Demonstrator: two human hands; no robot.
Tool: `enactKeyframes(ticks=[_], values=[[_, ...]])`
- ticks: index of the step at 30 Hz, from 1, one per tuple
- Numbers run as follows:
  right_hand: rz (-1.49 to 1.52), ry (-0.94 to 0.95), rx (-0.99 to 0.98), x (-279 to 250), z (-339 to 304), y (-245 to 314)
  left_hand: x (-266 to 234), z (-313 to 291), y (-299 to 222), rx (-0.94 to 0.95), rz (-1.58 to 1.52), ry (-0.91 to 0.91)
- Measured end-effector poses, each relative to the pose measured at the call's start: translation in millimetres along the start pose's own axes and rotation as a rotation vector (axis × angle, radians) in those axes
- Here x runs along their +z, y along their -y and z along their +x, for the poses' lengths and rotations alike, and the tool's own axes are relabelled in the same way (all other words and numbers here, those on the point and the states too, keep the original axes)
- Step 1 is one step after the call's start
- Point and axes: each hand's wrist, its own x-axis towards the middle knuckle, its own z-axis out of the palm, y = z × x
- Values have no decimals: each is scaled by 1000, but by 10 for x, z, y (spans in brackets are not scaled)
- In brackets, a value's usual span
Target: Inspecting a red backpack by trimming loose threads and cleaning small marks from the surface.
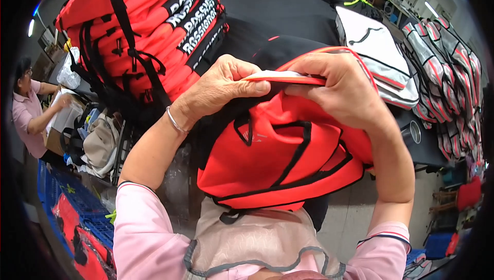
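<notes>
Red, soft, creased fabric with black trim forms a bulky bag [283,151], slumped between the person's forearms and overlapping a sheer beige apron [252,233]. At the bag's top, the left hand [224,82], a smooth silver bangle [177,121] at its wrist, pinches a thin orange-red edging [289,80] between thumb and fingers. The right hand [342,87] has its curled fingers closed on the same strip, farther right; exactly what lies under its fingertips is hard to make out. Left of the bag rises a stack of red bags [139,33] with black webbing straps. Beyond the bag spreads a matte black tabletop [272,7]; to its right lie a smooth white bag [381,53] with dark piping and a grey, round-mouthed cup [411,133].
</notes>
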Motion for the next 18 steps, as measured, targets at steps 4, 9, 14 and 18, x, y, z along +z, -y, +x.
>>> enactKeyframes(ticks=[4, 9, 14, 18], values=[[584, 364, 211, -22, -132, -64, 30, -104, 233, -67, -310, 235], [887, 415, 362, 260, -354, -195, 86, -21, 491, -53, -260, 224], [1031, 186, 368, 92, -314, -303, 147, 105, 450, -264, -527, 65], [891, 123, 425, -4, -311, -289, 257, 31, 359, -132, -599, 213]])
